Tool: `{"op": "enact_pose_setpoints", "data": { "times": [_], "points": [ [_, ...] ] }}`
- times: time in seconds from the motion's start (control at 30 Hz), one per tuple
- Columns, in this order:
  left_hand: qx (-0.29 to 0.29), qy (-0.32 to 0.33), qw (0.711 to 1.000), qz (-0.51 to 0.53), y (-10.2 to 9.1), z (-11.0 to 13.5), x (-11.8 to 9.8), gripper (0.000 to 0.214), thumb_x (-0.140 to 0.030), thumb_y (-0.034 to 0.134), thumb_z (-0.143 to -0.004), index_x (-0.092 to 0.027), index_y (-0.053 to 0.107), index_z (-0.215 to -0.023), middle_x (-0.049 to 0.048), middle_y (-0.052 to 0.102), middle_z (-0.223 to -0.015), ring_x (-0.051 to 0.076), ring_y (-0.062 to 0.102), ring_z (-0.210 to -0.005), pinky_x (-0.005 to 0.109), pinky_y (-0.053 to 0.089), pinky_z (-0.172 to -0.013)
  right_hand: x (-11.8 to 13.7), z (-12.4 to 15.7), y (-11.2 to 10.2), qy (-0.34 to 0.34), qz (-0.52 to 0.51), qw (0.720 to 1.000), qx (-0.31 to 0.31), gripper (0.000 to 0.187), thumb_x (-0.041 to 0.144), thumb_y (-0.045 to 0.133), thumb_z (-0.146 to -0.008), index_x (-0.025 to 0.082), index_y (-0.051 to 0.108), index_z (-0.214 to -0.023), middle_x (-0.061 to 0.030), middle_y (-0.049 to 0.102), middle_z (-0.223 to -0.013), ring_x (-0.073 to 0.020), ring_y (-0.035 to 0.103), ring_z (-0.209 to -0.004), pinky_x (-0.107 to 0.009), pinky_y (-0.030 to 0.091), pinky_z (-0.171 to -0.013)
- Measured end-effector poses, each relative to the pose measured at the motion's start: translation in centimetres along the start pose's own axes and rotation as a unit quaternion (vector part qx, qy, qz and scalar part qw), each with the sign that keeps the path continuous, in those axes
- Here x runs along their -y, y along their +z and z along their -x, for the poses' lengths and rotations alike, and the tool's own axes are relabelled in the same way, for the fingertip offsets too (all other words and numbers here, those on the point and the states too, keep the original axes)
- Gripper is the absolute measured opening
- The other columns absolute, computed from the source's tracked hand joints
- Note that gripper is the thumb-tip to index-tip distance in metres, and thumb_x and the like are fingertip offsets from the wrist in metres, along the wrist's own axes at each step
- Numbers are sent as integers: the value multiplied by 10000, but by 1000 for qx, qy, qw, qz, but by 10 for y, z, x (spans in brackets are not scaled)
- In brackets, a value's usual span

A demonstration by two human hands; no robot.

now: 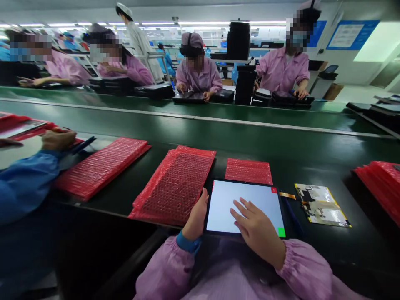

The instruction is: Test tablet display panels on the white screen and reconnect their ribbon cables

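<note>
Sleeves (pixel 308 262) of pink cloth, gathered at the cuffs, lie nearest us, with a blue wristband (pixel 187 245) at our left wrist. Our left hand (pixel 195 218) is at the left edge of a lit tablet display (pixel 221 208), thumb upright along the bezel; its other fingers are hidden, so we cannot tell whether they pinch the frame. Our right hand (pixel 261 229) hovers over or rests on the white screen with its fingers spread, holding nothing; whether the fingertips touch the glass we cannot tell. The display lies right in front of us, at the near edge of the black bench (pixel 312 239), with a red patch in one right corner and a green one in the other.

We judge it thin, light and stiff, slick-faced and breakable, best taken by its two short bezels without pressing mid-glass. On the right, an orange ribbon cable (pixel 287 195) reaches towards a silver-and-black electronic assembly (pixel 323 205); that cable looks delicate, so we would not tug it.

Just beyond the display lies a small red bubble-wrap pouch (pixel 248 168), with a larger red pouch stack (pixel 176 183) to its left. Farther left we see a co-worker's blue sleeve (pixel 28 179). Past the green work surface (pixel 200 135), co-workers in pink (pixel 201 73) sit or stand by black device stacks (pixel 244 85).
</note>
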State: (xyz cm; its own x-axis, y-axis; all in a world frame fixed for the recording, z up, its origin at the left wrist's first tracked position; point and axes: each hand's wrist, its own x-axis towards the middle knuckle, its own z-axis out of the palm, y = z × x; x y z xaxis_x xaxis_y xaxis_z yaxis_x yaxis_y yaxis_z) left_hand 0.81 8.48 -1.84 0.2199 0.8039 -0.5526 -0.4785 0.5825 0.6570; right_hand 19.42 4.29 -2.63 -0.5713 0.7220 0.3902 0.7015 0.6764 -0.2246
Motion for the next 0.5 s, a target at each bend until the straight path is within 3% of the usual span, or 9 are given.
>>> {"op": "enact_pose_setpoints", "data": {
  "times": [0.17, 0.5],
  "points": [
    [16, 8, 999, 29, 4, 4, -5, 694, -513, 154, -994, -38, 592, -1245, 182, 748, -999, 303, 712, -960, 434, 532, -906, 13, -25, 6, -3, 2, 1000, 28, 403, 61, 570, -868, 150, 597, -1260, -123, 536, -1384, -335, 439, -1305, -559, 433, -1049],
    [-15, 74, 997, 12, -8, 2, 9, 683, -642, 300, -930, -144, 549, -1324, 135, 721, -1128, 291, 667, -1081, 415, 497, -982, 15, -60, 10, 5, -12, 998, 56, 516, 256, 495, -952, 169, 379, -1448, -109, 346, -1523, -272, 244, -1414, -585, 231, -1128]
  ]
}}
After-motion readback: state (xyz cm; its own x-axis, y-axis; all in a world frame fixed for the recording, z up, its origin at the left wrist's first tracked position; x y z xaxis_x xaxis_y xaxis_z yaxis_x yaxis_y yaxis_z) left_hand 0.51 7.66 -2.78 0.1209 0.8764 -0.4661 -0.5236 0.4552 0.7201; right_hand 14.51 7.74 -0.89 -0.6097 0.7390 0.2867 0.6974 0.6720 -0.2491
